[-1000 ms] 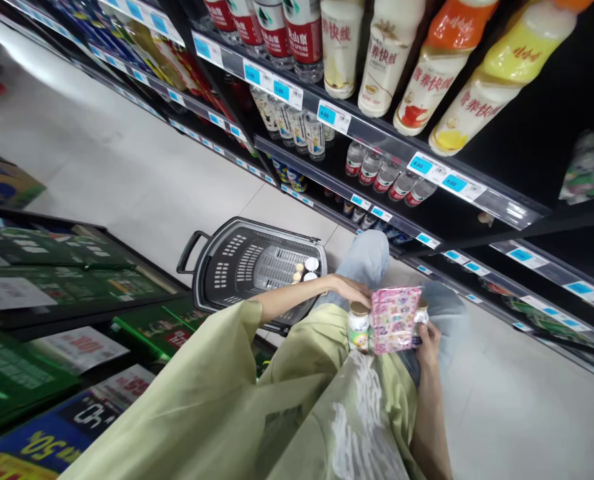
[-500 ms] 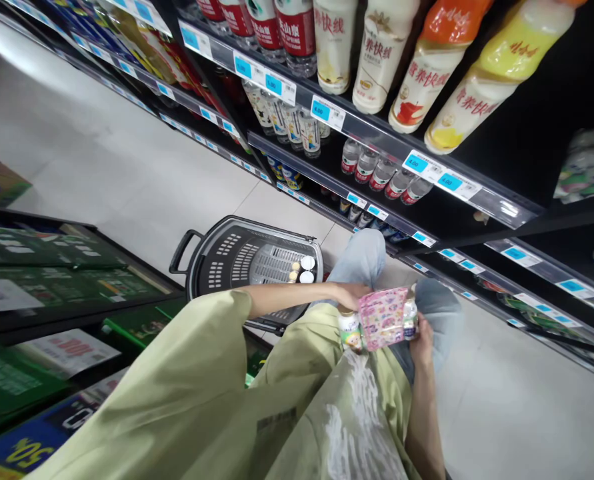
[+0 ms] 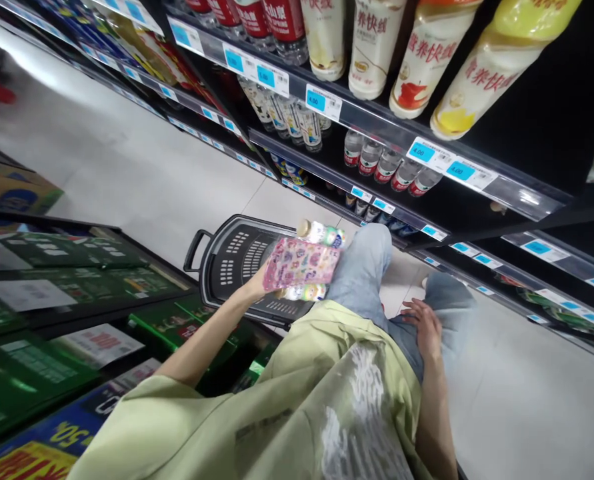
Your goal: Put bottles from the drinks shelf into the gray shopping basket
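Note:
My left hand (image 3: 260,283) grips a multipack of small bottles (image 3: 301,263) wrapped in pink patterned film, holding it over the black shopping basket (image 3: 227,253) on the floor. The pack hides the basket's inside where small bottles lay. My right hand (image 3: 424,328) rests open on my thigh, on the light blue jeans (image 3: 371,267), holding nothing. A pale green shirt (image 3: 297,400) covers my arm and body.
Black shelves on the right carry large yoghurt drink bottles (image 3: 421,53), water bottles (image 3: 387,163) and blue price tags (image 3: 321,101). Green and blue cartons (image 3: 51,280) are stacked on the left. Grey tiled floor (image 3: 127,167) runs up the aisle between them.
The pink multipack passed from both hands to my left hand alone and moved left, over the basket. My right hand let go and dropped open onto my thigh.

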The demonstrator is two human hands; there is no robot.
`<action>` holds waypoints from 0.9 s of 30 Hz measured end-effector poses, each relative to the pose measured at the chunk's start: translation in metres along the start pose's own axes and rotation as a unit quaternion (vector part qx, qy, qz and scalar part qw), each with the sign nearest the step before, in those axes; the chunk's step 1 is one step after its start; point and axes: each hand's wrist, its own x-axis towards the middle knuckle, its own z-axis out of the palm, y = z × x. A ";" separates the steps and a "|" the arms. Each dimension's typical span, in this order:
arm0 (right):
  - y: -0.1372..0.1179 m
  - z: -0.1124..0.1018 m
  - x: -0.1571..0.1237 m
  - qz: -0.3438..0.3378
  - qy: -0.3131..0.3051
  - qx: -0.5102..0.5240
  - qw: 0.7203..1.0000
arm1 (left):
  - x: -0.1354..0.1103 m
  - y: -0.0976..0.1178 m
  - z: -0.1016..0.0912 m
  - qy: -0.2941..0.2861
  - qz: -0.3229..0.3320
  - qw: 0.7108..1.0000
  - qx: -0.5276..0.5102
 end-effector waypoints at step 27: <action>-0.018 0.037 -0.003 0.073 0.028 -0.185 0.980 | 0.160 -0.210 -0.014 -0.020 -0.181 0.897 0.402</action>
